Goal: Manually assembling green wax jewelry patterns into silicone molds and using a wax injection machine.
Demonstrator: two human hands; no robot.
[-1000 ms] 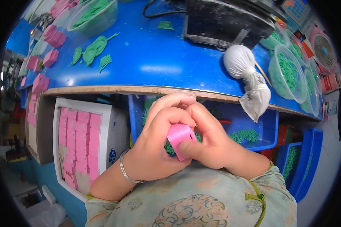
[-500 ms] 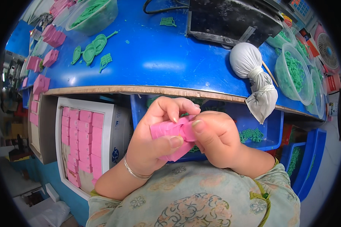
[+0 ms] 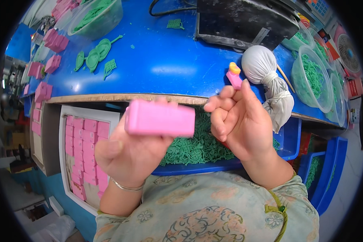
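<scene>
My left hand point(image 3: 131, 155) holds up a smooth pink rectangular block point(image 3: 160, 119), slightly smeared by motion, with the thumb apart from its lower left side. To the right, my right hand point(image 3: 244, 121) is turned palm up with several fingers curled. At the tips of its thumb and index finger is a small pink piece with a yellow-orange top point(image 3: 234, 76), seen over the blue tabletop; its lower end is partly hidden by the fingers. Below both hands a blue tray point(image 3: 284, 150) holds a heap of green lattice-like scraps point(image 3: 185, 151).
A white cloth bundle point(image 3: 259, 64) lies right of my right hand, beside a wooden stick point(image 3: 285, 78). Behind stands a dark metal machine point(image 3: 246, 26). Clear tubs point(image 3: 310, 82) hold green scraps. At left a white-edged box point(image 3: 113, 121) holds rows of pink blocks point(image 3: 90, 137).
My hands have moved apart from working together on the pink block. The left now lifts it leftward; the right has turned palm up, showing the small pink-and-yellow piece.
</scene>
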